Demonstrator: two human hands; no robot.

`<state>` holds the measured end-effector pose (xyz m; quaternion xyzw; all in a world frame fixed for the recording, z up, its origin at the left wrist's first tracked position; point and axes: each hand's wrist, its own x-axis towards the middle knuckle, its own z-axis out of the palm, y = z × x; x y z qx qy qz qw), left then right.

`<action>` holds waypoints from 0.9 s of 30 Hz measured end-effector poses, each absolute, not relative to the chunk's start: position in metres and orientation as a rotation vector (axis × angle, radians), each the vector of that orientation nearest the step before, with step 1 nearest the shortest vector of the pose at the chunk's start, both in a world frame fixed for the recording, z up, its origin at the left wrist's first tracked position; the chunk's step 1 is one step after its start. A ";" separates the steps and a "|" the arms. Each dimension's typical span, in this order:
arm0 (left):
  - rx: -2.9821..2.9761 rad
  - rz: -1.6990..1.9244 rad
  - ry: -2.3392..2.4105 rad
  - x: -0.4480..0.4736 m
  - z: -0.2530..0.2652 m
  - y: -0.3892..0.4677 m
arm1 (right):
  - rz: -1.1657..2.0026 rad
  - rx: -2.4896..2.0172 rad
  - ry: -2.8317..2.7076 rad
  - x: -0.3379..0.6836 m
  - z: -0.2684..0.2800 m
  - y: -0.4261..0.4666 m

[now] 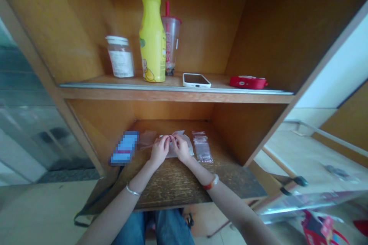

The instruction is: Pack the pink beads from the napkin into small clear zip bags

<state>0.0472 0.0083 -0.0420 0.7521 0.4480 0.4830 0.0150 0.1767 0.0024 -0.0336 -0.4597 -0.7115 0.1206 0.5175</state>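
Note:
My left hand (160, 151) and my right hand (182, 150) meet at the fingertips above the lower wooden desktop (169, 183). Both are closed in a pinch, and whatever sits between the fingers is too small to make out. Under them lies a whitish see-through plastic sheet or bag (188, 144), partly covered by the hands. Just right of it is a stack of see-through zip bags (202, 149). Left of my left hand lies another thin see-through plastic piece (147, 138).
A blurred-out phone (125, 147) with a dark strap (107, 190) lies at the left. On the shelf above stand a white-capped jar (121, 59), a yellow bottle (153, 42), a lidded cup with a straw (173, 38), a white-framed phone (196, 80) and a red case (248, 82).

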 end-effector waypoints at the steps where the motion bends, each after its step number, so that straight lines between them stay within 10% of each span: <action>1: 2.390 1.476 1.429 0.047 -0.041 0.008 | 0.285 -1.112 -1.726 0.176 -0.035 0.002; 27: 2.398 1.411 1.873 0.040 -0.037 0.014 | -0.305 -1.272 -1.980 0.168 -0.030 -0.007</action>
